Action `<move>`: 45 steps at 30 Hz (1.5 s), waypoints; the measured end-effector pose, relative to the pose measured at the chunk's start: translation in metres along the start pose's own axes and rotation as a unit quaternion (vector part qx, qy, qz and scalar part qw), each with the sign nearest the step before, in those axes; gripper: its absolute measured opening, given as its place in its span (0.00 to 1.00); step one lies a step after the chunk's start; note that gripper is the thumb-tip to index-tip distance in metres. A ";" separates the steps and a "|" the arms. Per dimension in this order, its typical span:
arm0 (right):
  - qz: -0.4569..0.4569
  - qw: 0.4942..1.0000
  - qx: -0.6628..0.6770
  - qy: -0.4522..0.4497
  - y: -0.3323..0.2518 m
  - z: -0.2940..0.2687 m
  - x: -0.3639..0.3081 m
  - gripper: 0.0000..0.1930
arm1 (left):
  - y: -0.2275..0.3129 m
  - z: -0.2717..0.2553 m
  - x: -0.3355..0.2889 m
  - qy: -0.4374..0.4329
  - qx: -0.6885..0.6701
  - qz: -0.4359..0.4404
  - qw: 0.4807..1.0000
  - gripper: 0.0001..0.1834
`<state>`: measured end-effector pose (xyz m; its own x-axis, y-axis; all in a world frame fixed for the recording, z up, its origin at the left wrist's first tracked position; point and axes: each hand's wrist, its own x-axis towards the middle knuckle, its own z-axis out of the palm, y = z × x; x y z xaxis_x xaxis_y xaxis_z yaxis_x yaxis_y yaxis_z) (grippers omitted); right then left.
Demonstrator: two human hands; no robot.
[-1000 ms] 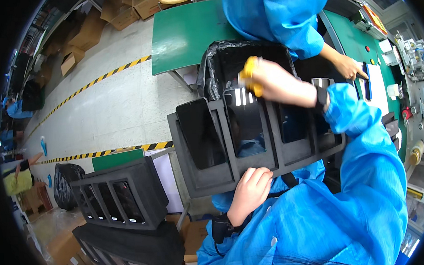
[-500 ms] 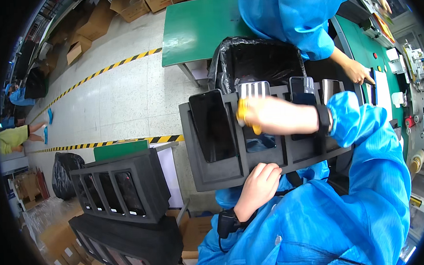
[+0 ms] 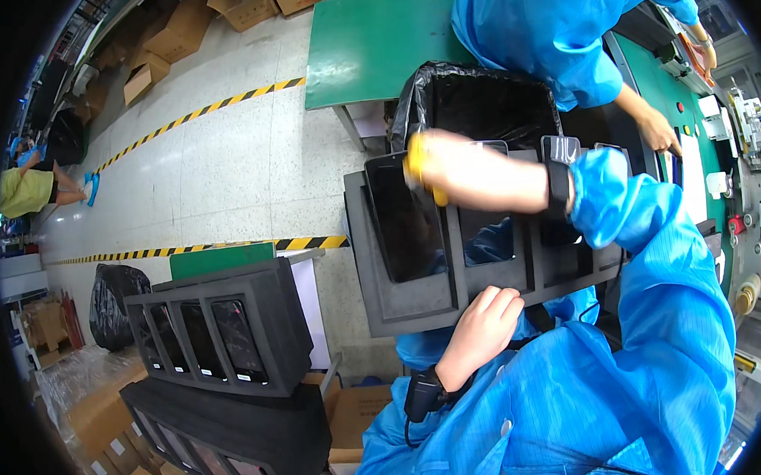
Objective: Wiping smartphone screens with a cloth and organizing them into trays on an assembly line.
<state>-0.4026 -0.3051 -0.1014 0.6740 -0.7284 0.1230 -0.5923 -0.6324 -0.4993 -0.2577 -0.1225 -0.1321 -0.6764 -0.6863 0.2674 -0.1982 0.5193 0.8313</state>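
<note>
A black foam tray (image 3: 418, 300) with several slots lies in front of me, phones set in it. My left hand (image 3: 488, 325) is closed over the tray's near edge. In my right hand (image 3: 472, 172), smeared by motion, is a small yellow object (image 3: 417, 158) whose kind I cannot make out. It is over the upper right part of the leftmost phone (image 3: 401, 228); whether it touches the screen I cannot tell. My right forearm partly covers the second phone (image 3: 489, 245). Farther right, another phone (image 3: 561, 148) shows its upper end.
Behind the tray stands a bin lined with a black bag (image 3: 494, 102), beside a green table (image 3: 371, 49). A co-worker's hand (image 3: 654, 128) reaches onto the right-hand bench. Two more foam trays with phones (image 3: 282, 320) are stacked at lower left, near cardboard boxes (image 3: 359, 411).
My right hand has moved left with the yellow object, from the second phone to the leftmost one. My left hand stays at the tray's near edge. The whole view has shifted slightly.
</note>
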 end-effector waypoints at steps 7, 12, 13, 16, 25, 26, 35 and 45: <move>-0.143 0.988 -0.042 -0.037 -0.023 0.005 -0.020 0.12 | 0.001 -0.001 -0.001 0.003 -0.007 -0.001 1.000 0.09; -0.111 0.991 -0.072 0.021 -0.004 0.005 0.003 0.13 | 0.001 -0.005 0.001 -0.004 -0.007 0.011 1.000 0.11; -0.051 0.997 -0.052 0.013 0.016 -0.001 0.024 0.14 | 0.001 -0.004 0.000 -0.004 -0.007 0.006 1.000 0.11; -0.088 0.994 -0.032 0.048 -0.002 0.005 0.030 0.05 | -0.002 -0.004 -0.002 -0.002 -0.013 -0.004 1.000 0.11; -0.098 0.995 -0.032 0.009 -0.028 0.032 0.027 0.12 | 0.000 -0.001 -0.003 -0.003 -0.003 -0.001 1.000 0.10; -0.097 0.995 -0.025 -0.019 -0.035 0.032 0.023 0.11 | 0.000 0.002 -0.005 -0.009 -0.007 -0.003 1.000 0.10; -0.116 0.992 -0.036 0.021 -0.025 0.033 0.051 0.10 | 0.001 0.003 -0.007 -0.002 -0.002 -0.007 1.000 0.09; 0.006 0.980 -0.118 0.162 0.031 -0.014 0.056 0.12 | 0.002 0.001 -0.006 0.017 0.009 0.013 1.000 0.10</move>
<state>-0.3895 -0.3696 -0.0983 0.5140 -0.7569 0.4037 -0.7106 -0.6393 -0.2938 -0.2543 -0.1167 -0.1321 -0.6574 -0.6890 0.3051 -0.1933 0.5455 0.8155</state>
